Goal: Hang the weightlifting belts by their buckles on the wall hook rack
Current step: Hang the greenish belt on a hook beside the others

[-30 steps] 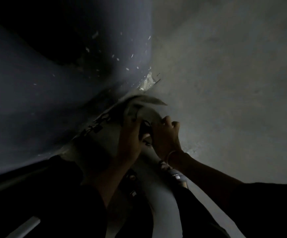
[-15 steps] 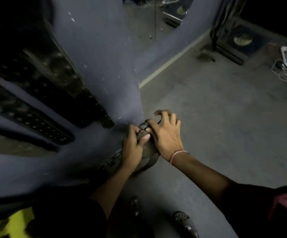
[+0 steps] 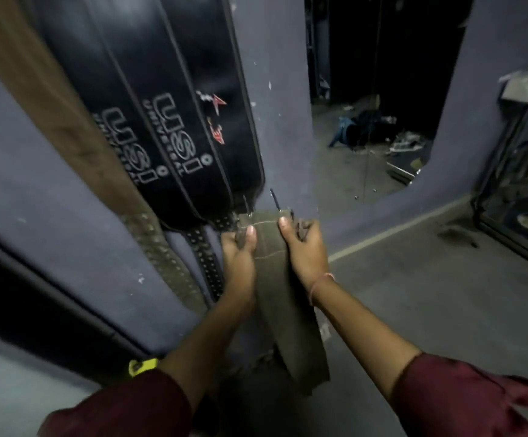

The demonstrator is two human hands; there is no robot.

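The blue-grey wall (image 3: 275,89) fills the left and far part of our view, the grey floor (image 3: 429,294) spreads to the right, and a mirror (image 3: 366,137) sits in the wall further right. Three black belts (image 3: 168,137) hang against the wall, their broad padded backs high and their perforated straps trailing down. Left of them hangs a tan belt (image 3: 67,130). The hook rack that carries them lies outside the picture, so we cannot say which hook is free. The one we are working with is an olive belt (image 3: 283,310), held flat just right of the black ones and near the wall, its tail drooping between our forearms. Our left hand (image 3: 240,257) grips its left edge and our right hand (image 3: 306,250) its right edge, both at the buckle end, with fingers curled behind and thumbs pressed on the front face. Two dark buckle prongs (image 3: 275,200) stick up past the top edge. We judge this belt thick and fairly stiff across its width yet limp along its length. It looks moderately heavy, with a matt, suede-like face that should not slip. The place to hold it is where we have it, either side of the buckle, so the metal stays presented to a hook while the tail hangs free. The prongs look loose and could snag the neighbouring straps.
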